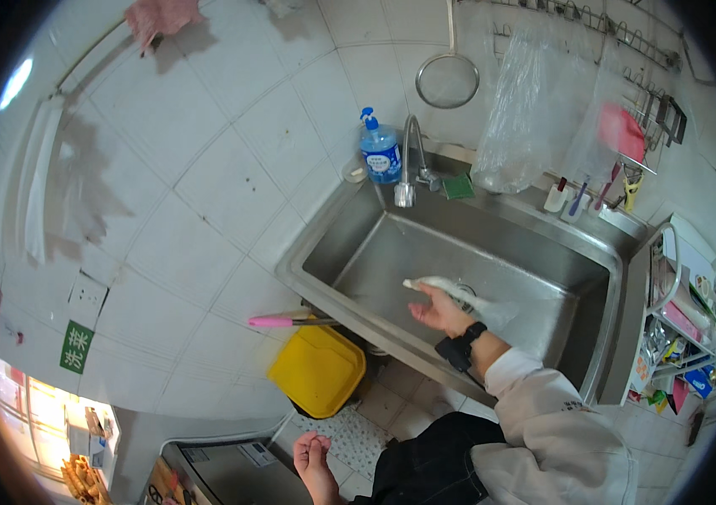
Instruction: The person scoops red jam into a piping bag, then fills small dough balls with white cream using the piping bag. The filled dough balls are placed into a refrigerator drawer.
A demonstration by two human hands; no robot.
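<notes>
In the stainless steel sink (389,252), my right hand (438,309) is at the near side of a long, limp-looking whitish thing (449,285). Its fingertips overlap this thing near one end; whether they grip it is unclear, and so is its exact kind. The thing stretches past the drain, its far part blurred. A black band with a black box circles my right wrist. Low in the view, outside the sink, my left hand (312,456) has its fingers curled in, with nothing seen between them. The faucet (405,189) arches over the sink's back left corner.
A blue soap pump bottle (383,154) and green scouring pad (458,186) flank the faucet. A strainer (447,81) and plastic bags (512,120) hang above. A yellow bin lid (318,367) and pink-handled tool (271,322) sit left of the sink; a crowded rack (673,227) stands right.
</notes>
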